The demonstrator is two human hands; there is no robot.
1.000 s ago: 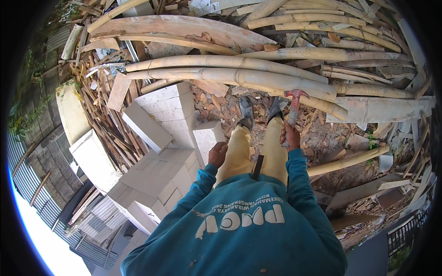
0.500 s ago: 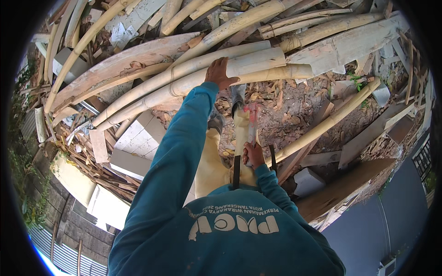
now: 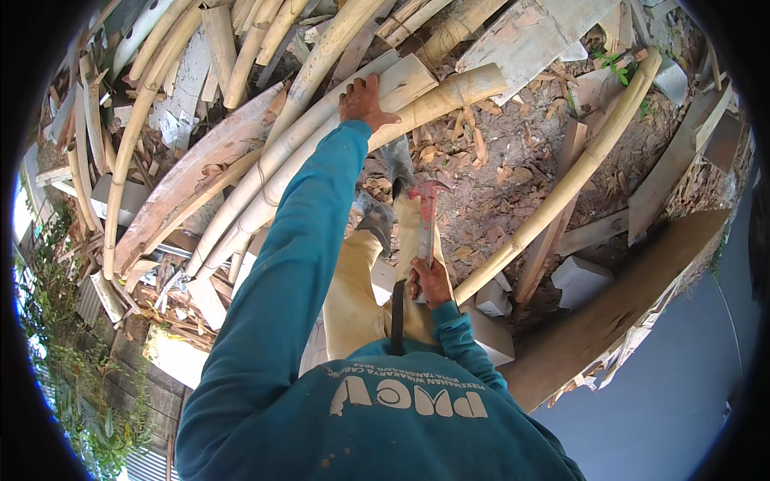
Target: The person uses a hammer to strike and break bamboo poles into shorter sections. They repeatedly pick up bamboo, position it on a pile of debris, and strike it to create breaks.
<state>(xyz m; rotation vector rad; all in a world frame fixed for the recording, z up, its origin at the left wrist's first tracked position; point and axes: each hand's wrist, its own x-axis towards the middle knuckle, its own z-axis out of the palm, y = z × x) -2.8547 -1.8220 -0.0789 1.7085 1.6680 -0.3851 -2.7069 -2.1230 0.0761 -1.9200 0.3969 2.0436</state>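
Note:
My left hand (image 3: 366,104) rests on a bundle of long bamboo poles (image 3: 317,136), near their cut ends. Its fingers are spread over the upper poles and the thumb points right, towards a lower yellowish pole (image 3: 453,98). Low in front of my right leg, my right hand (image 3: 430,283) is closed round the handle of a claw hammer (image 3: 427,220). The hammer stands head away from me, with worn red paint on its head and shaft. Thin wire loops round the bundle left of my left forearm.
Another bamboo pole (image 3: 569,176) slants across the ground on the right, beside a brown plank (image 3: 553,208). White blocks (image 3: 581,280) lie near a large brown board (image 3: 618,313) by a grey wall. Piled bamboo and boards (image 3: 192,152) fill the far left. Dry leaves (image 3: 481,176) cover the soil ahead.
The whole view has turned, so the bamboo bundle appears farther left and steeper. My left hand stays on the poles, now nearer their ends. The hammer stays in my right hand.

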